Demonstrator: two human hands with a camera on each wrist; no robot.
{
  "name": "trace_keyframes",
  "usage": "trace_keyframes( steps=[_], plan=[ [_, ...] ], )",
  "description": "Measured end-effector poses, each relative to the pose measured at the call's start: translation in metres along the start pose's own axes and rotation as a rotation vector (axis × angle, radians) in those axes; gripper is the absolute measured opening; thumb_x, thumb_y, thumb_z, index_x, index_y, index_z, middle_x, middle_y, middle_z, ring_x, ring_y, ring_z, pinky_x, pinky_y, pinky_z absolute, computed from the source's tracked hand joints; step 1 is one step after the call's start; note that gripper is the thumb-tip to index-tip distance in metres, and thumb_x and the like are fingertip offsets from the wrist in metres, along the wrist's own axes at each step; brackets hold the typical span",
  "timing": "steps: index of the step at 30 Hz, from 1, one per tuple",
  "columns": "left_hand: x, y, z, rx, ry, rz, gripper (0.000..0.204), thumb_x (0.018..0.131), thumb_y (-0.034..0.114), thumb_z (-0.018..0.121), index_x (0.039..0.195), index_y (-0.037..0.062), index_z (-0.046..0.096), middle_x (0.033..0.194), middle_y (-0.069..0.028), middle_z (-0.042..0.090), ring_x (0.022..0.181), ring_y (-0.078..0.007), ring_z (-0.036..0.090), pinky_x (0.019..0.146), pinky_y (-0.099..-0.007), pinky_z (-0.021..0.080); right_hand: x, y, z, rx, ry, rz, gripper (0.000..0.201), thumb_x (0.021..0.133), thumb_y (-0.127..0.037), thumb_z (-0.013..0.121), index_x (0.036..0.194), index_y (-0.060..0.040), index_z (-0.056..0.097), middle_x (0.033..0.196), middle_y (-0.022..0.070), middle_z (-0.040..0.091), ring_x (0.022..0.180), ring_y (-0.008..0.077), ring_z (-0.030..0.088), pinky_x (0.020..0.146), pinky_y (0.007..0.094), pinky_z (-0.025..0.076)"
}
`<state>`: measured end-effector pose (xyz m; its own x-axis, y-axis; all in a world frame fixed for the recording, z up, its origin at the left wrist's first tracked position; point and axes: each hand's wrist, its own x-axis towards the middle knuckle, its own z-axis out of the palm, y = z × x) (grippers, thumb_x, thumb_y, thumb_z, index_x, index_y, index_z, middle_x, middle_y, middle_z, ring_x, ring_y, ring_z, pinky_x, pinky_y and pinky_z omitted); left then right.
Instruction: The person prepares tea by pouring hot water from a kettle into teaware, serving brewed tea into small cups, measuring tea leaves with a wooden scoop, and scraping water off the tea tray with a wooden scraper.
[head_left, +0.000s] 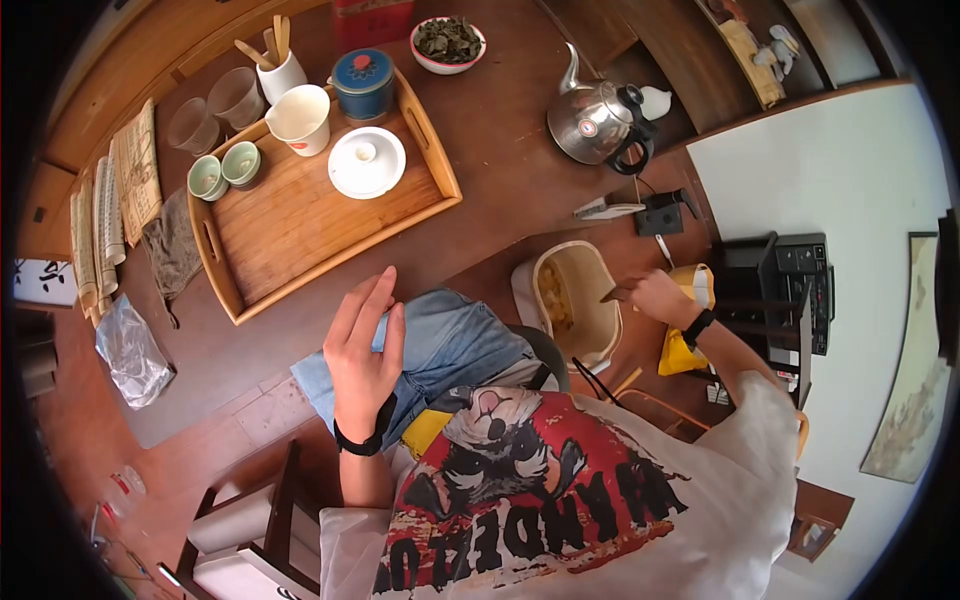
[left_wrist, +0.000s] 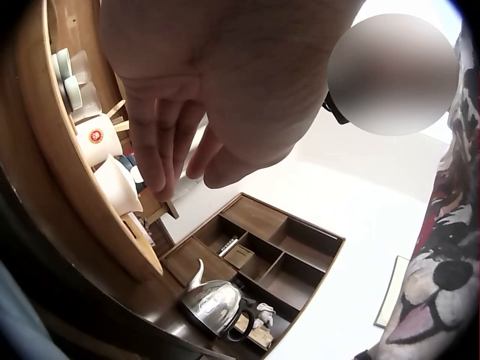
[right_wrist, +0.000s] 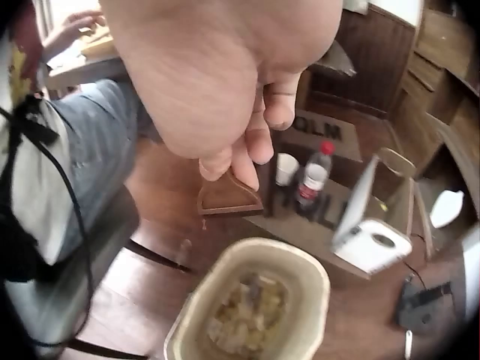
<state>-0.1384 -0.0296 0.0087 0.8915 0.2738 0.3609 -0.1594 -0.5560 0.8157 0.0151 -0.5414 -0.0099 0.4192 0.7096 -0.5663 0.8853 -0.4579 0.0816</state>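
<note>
In the head view the right hand (head_left: 655, 298) is held over the edge of a cream bin (head_left: 600, 335). Its fingertips pinch a small brown wooden scoop-like piece (right_wrist: 231, 198), tilted above the bin in the right wrist view; yellowish scraps lie at the bin's bottom. The left hand (head_left: 362, 335) hovers near the table's front edge with fingers extended and holds nothing. In front of it is a wooden tray (head_left: 300, 283) bearing a white lid (head_left: 367, 163), a white pitcher (head_left: 300, 120), a blue canister (head_left: 363, 85) and two green cups.
A steel kettle (head_left: 592, 122) stands on the table's right part, a bowl of dark leaves (head_left: 448, 42) at the back. Left of the tray lie rolled mats (head_left: 135, 170) and a plastic bag (head_left: 135, 355). Beyond the bin, a bottle (right_wrist: 315, 176) stands on the floor.
</note>
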Motion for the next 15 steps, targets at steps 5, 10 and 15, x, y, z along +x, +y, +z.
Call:
trace_keyframes(
  steps=[5, 10, 15],
  plan=[
    [-0.003, 0.001, 0.001, 0.031, -0.032, 0.046, 0.044, 0.095, -0.011, 0.072, 0.138, -0.0012, 0.075, 0.113, -0.0153, 0.076, 0.088, -0.0218, 0.074, 0.082, -0.0328, 0.061, -0.024, 0.004, 0.079, 0.089, 0.15, 0.231, 0.04, 0.092, -0.01, 0.073, 0.131, -0.0164, 0.079, 0.121, 0.0058, 0.079, 0.112, 0.0294, 0.074, 0.089, 0.0438, 0.063],
    [-0.01, 0.002, -0.004, 0.053, -0.009, 0.032, 0.045, 0.094, -0.011, 0.073, 0.138, -0.0012, 0.075, 0.112, -0.0158, 0.076, 0.088, -0.0226, 0.074, 0.082, -0.0335, 0.06, 0.034, -0.02, -0.019, 0.555, 0.414, 0.344, 0.023, 0.102, -0.013, 0.075, 0.122, -0.004, 0.08, 0.099, 0.018, 0.077, 0.087, 0.0358, 0.076, 0.08, 0.0445, 0.061],
    [-0.019, 0.003, -0.008, 0.071, 0.017, -0.023, 0.046, 0.093, -0.011, 0.073, 0.138, -0.0009, 0.075, 0.108, -0.0153, 0.076, 0.088, -0.0233, 0.074, 0.082, -0.0335, 0.059, 0.096, -0.027, -0.149, 0.611, 0.715, 0.052, 0.022, 0.101, -0.014, 0.076, 0.121, -0.0037, 0.08, 0.098, 0.0155, 0.077, 0.083, 0.0346, 0.072, 0.076, 0.0456, 0.06]
  ],
)
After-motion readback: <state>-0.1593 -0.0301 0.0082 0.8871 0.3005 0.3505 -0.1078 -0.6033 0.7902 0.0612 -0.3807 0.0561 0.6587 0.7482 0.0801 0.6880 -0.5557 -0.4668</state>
